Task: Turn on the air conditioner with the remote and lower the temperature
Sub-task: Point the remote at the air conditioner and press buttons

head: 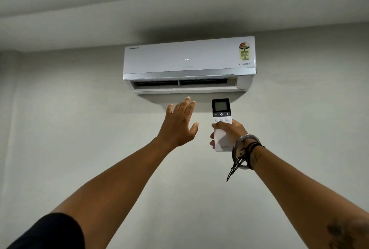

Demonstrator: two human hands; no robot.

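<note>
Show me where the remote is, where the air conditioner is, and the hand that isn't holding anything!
remote [221,123]: head view, on its white body by the buttons.
air conditioner [187,57]: head view, on the front panel.
left hand [178,127]: head view, on the back of the open hand.

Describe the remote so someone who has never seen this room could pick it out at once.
Find the white air conditioner high on the wall. Just below its right half, the right hand holds up the remote: a slim white bar with a dark top carrying a small grey screen. The left hand beside it is open and empty.
</note>
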